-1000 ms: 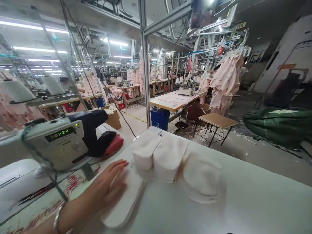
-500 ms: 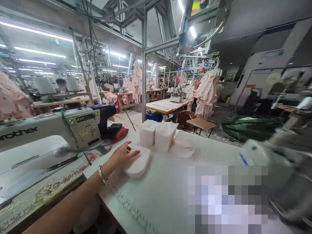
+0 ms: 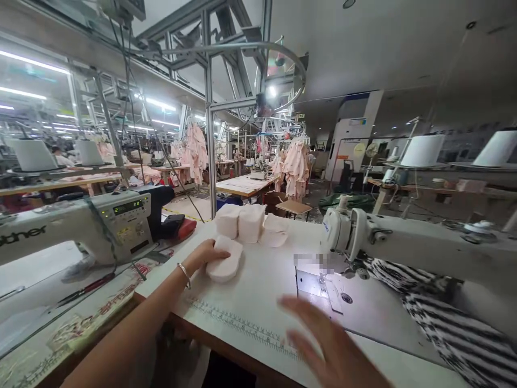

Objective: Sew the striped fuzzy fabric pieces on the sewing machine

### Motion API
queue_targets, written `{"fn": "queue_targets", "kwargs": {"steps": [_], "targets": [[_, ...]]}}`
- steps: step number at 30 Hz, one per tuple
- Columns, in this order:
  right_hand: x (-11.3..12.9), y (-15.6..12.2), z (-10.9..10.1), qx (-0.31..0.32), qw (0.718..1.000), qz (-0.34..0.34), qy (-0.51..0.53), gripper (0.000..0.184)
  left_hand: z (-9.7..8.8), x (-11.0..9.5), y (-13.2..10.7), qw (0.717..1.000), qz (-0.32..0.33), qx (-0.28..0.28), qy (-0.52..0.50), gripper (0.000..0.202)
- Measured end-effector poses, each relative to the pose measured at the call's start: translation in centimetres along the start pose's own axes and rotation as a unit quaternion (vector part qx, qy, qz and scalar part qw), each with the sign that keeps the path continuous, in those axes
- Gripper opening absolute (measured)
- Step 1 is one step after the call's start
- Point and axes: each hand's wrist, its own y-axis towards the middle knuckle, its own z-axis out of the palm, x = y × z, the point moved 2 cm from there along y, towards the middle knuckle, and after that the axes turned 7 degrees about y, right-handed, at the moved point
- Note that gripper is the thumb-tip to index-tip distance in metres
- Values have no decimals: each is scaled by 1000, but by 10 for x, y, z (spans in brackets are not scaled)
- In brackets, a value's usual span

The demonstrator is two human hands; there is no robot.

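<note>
Left hand point(image 3: 205, 253) rested flat, fingers spread, on white padded stack point(image 3: 224, 264) near middle of white bench point(image 3: 258, 302), bangle on wrist. Right hand point(image 3: 323, 339) blurred, fingers spread wide, empty, hovered above bench front edge by printed ruler point(image 3: 242, 326). More white stacks point(image 3: 251, 223) sat just behind. Sewing machine point(image 3: 404, 245) right, striped fabric point(image 3: 456, 328) beneath, second machine point(image 3: 81, 226) left

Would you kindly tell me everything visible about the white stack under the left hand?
The white fabric stack is a low pile of oblong, round-ended cut pieces, soft and padded-looking. It lies flat on the white sewing table, just in front of three similar piles. The left hand rests on its near-left edge, fingers curled over the top.
</note>
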Motion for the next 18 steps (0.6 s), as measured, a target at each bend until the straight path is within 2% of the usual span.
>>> {"fn": "queue_targets", "kwargs": {"steps": [4,7,9,13,18], "targets": [[-25,121,5,-54,991,77,-95,63,16,-12,7,998,41,-10,-43,48],[-39,180,19,-38,981,77,-172,73,18,-15,12,995,77,2,-69,61],[-45,200,32,-12,974,66,-218,68,15,-12,12,991,103,16,-85,61],[-51,217,52,17,955,84,-285,53,8,-4,11,984,136,40,-105,57],[-50,222,57,34,940,75,-330,28,7,-3,10,987,134,14,-86,58]]}}
